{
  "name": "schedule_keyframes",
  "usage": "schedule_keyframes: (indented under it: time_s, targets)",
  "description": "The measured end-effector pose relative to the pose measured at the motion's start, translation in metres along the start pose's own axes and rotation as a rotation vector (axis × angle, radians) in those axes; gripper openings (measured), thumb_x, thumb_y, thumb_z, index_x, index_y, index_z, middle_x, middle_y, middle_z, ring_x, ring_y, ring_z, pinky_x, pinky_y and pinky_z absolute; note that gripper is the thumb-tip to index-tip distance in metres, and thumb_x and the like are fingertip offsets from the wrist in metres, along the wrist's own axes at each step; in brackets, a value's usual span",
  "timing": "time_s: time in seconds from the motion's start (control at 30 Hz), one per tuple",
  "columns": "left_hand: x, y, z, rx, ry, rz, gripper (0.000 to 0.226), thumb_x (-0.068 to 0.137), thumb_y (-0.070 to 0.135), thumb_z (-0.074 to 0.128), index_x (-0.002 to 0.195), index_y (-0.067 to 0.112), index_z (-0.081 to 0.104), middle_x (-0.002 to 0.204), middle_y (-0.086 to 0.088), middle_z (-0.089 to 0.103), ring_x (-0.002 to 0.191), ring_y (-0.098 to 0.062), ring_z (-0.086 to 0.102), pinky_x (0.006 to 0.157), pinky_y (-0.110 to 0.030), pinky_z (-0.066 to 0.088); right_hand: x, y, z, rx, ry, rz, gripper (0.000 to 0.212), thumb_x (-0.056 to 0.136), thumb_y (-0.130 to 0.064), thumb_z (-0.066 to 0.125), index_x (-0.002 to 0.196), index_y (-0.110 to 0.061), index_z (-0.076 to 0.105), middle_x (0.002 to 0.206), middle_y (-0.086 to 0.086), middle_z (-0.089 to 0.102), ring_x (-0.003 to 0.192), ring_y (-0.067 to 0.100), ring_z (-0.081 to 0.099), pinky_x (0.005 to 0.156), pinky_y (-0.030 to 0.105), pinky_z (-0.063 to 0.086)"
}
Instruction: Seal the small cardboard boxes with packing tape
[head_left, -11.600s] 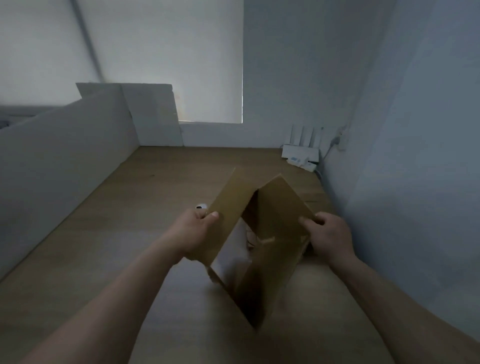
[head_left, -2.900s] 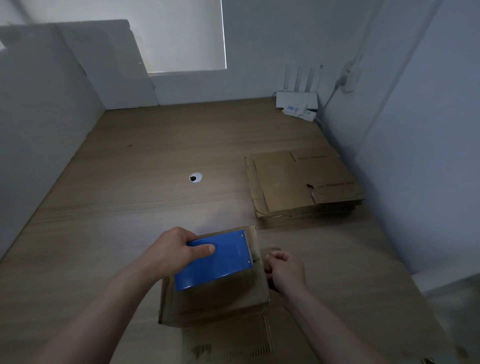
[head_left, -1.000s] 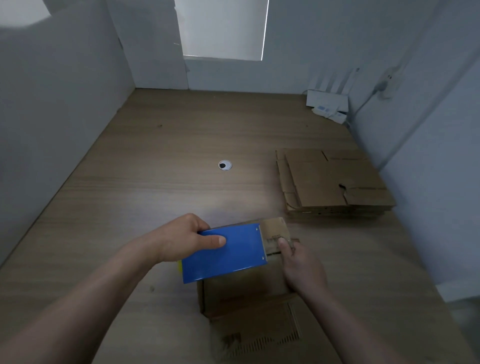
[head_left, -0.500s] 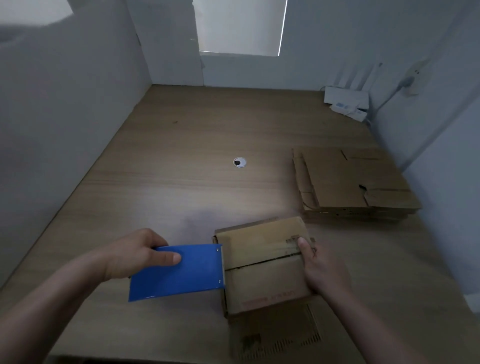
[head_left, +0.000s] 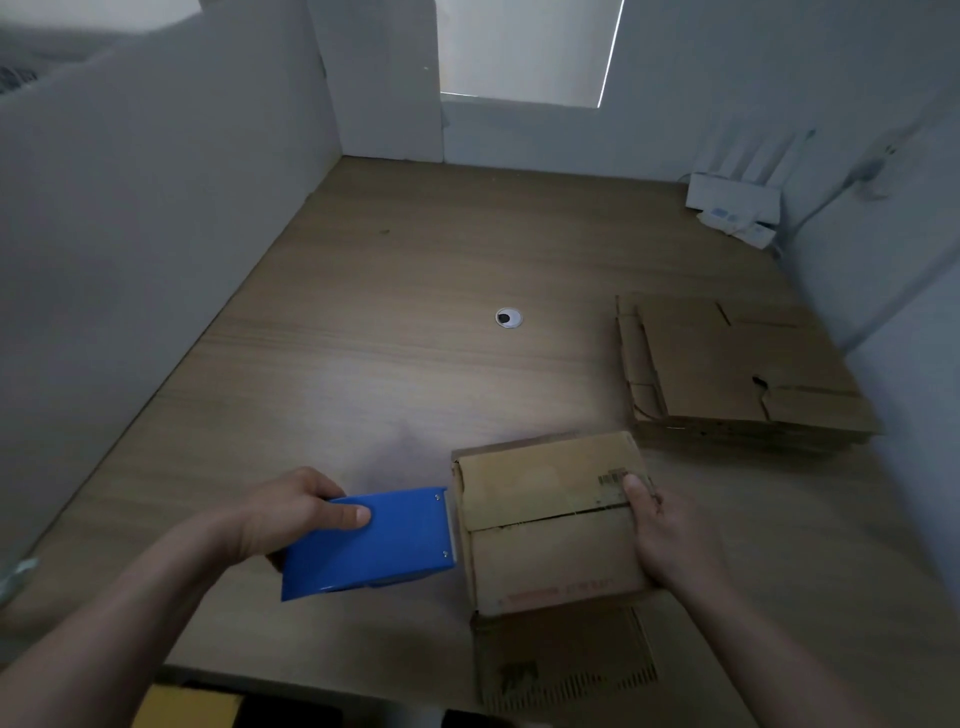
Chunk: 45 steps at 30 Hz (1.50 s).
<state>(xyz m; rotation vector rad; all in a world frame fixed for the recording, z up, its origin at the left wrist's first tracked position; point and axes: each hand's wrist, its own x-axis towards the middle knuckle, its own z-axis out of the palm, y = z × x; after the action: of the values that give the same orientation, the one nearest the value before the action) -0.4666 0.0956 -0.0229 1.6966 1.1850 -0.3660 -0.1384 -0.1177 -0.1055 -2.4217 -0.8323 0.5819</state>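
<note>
Your left hand (head_left: 291, 512) gripped the blue tape dispenser (head_left: 363, 543), thumb laid flat across its top and fingers wrapped underneath. The dispenser's metal-edged front end sat just off your fingertips, right against the near left side of the small cardboard box (head_left: 545, 519).

Your right hand (head_left: 670, 540) held the box's opposite side. Its thumb (head_left: 635, 488) pressed down on the top by the printed barcode, and its fingers curled round the wall out of sight. The box stood between your two hands, flaps folded shut, with the centre seam (head_left: 545, 518) running from one hand toward the other. It rested partly on a flat piece of cardboard (head_left: 566, 665) below your right wrist.

I judged the step in hand to be taping that top seam. I couldn't tell from the dim surface whether a strip already lay along it.

If one did, the next move called for tearing it against the blade at the box's left side, then rubbing the end down. If none did, you needed to anchor the tape on that side wall and draw it straight along the seam, your right thumb keeping the flaps level.

The stack of flattened boxes (head_left: 737, 374) lay beyond your right hand, apart from the box, waiting to be made up.
</note>
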Motion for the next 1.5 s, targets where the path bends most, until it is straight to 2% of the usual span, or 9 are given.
schedule_keyframes:
  time_s: [0.17, 0.4, 0.6, 0.8, 1.0, 1.1, 1.27, 1.37, 1.5]
  targets:
    - [0.006, 0.0, -0.002, 0.02, -0.014, 0.006, 0.035, 0.088, 0.05, 0.068, 0.101, 0.018, 0.071, 0.093, -0.004, 0.075, 0.082, -0.022, 0.074, 0.07, -0.036, 0.06, 0.001, 0.004, 0.001, 0.016, -0.011, 0.003, 0.048, 0.102, -0.056, 0.035, 0.089, -0.022, 0.067, 0.086, -0.001, 0.066, 0.082, 0.019, 0.061, 0.067, 0.033, 0.043]
    - [-0.007, -0.009, -0.01, -0.07, -0.058, 0.056, 0.066, 0.058, 0.069, 0.067, 0.097, 0.015, 0.075, 0.084, -0.004, 0.074, 0.071, -0.018, 0.07, 0.064, -0.031, 0.055, 0.002, 0.003, -0.001, -0.013, -0.018, -0.006, 0.046, 0.102, -0.054, 0.035, 0.082, -0.023, 0.063, 0.077, -0.005, 0.06, 0.071, 0.011, 0.053, 0.06, 0.03, 0.035]
    - [-0.018, -0.027, -0.027, -0.001, 0.018, 0.003, 0.066, 0.061, 0.068, 0.071, 0.1, 0.015, 0.073, 0.089, -0.007, 0.075, 0.077, -0.023, 0.071, 0.067, -0.033, 0.056, 0.004, 0.003, -0.007, -0.007, -0.033, 0.01, 0.05, 0.103, -0.053, 0.035, 0.076, -0.021, 0.062, 0.077, -0.002, 0.062, 0.074, 0.017, 0.058, 0.062, 0.032, 0.037]
    - [0.0, -0.003, 0.001, 0.2, 0.125, -0.078, 0.037, 0.092, 0.053, 0.061, 0.091, 0.018, 0.07, 0.087, -0.008, 0.072, 0.078, -0.025, 0.069, 0.071, -0.039, 0.057, 0.002, 0.0, -0.003, -0.016, -0.017, 0.011, 0.046, 0.103, -0.053, 0.033, 0.088, -0.022, 0.064, 0.083, 0.003, 0.059, 0.08, 0.023, 0.054, 0.069, 0.035, 0.039]
    - [0.021, 0.039, 0.042, 0.441, 0.312, -0.124, 0.045, 0.087, 0.061, 0.06, 0.077, 0.018, 0.067, 0.076, -0.002, 0.067, 0.07, -0.016, 0.063, 0.06, -0.03, 0.048, 0.002, -0.001, -0.001, -0.05, 0.024, 0.031, 0.052, 0.103, -0.052, 0.034, 0.093, -0.016, 0.069, 0.092, 0.012, 0.067, 0.09, 0.033, 0.061, 0.072, 0.036, 0.043]
    - [0.021, 0.062, 0.043, 0.592, 0.329, -0.133, 0.046, 0.087, 0.063, 0.057, 0.076, 0.019, 0.057, 0.077, 0.001, 0.061, 0.072, -0.015, 0.06, 0.06, -0.029, 0.044, 0.002, -0.001, 0.001, -0.057, 0.027, 0.052, 0.051, 0.103, -0.052, 0.033, 0.094, -0.015, 0.067, 0.087, 0.008, 0.063, 0.084, 0.029, 0.058, 0.071, 0.036, 0.043]
    - [0.021, 0.087, 0.057, 0.801, 0.371, -0.098, 0.033, 0.093, 0.05, 0.053, 0.091, 0.018, 0.056, 0.088, 0.0, 0.055, 0.084, -0.022, 0.056, 0.068, -0.03, 0.046, 0.001, -0.003, 0.002, -0.012, 0.0, 0.075, 0.052, 0.103, -0.052, 0.034, 0.107, -0.012, 0.067, 0.105, 0.016, 0.068, 0.097, 0.035, 0.061, 0.074, 0.036, 0.041]
    - [0.027, 0.078, 0.07, 0.809, 0.374, -0.091, 0.033, 0.094, 0.049, 0.052, 0.097, 0.017, 0.06, 0.099, -0.002, 0.064, 0.091, -0.023, 0.062, 0.072, -0.031, 0.049, -0.002, -0.009, 0.002, 0.018, -0.024, 0.1, 0.051, 0.103, -0.051, 0.034, 0.119, -0.011, 0.062, 0.115, 0.017, 0.066, 0.106, 0.036, 0.06, 0.077, 0.036, 0.041]
    - [0.03, 0.049, 0.071, 0.628, 0.476, -0.154, 0.038, 0.093, 0.055, 0.053, 0.086, 0.019, 0.062, 0.078, 0.002, 0.064, 0.072, -0.017, 0.064, 0.072, -0.034, 0.059, -0.006, 0.001, -0.004, 0.224, -0.011, 0.215, 0.046, 0.105, -0.045, 0.035, 0.136, -0.015, 0.051, 0.13, 0.015, 0.058, 0.115, 0.035, 0.055, 0.096, 0.045, 0.046]
